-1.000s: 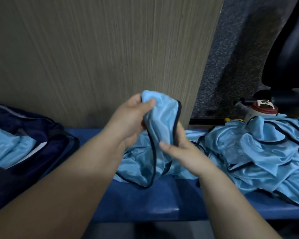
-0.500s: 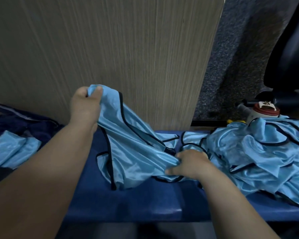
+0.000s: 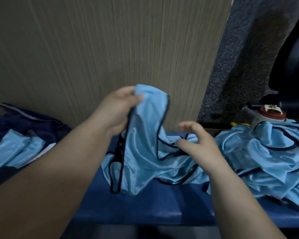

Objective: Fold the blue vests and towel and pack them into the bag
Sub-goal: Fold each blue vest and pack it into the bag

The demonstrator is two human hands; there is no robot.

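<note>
Over the blue bench (image 3: 145, 209), your left hand (image 3: 116, 109) pinched the top of a light blue vest (image 3: 145, 144) with black trim, lifting it so its lower half draped onto the seat. Your right hand (image 3: 197, 144) hovered just beside it, fingers spread and empty. A heap of unfolded vests (image 3: 266, 161) lay to the right, folded ones (image 3: 12, 149) inside the navy bag (image 3: 47, 125) at left

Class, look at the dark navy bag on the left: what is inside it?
Inside the navy bag lie folded light blue vests, with a pale strip showing beside them. Anything beneath the vests is covered, and the left forearm hides the bag's near part.
</note>
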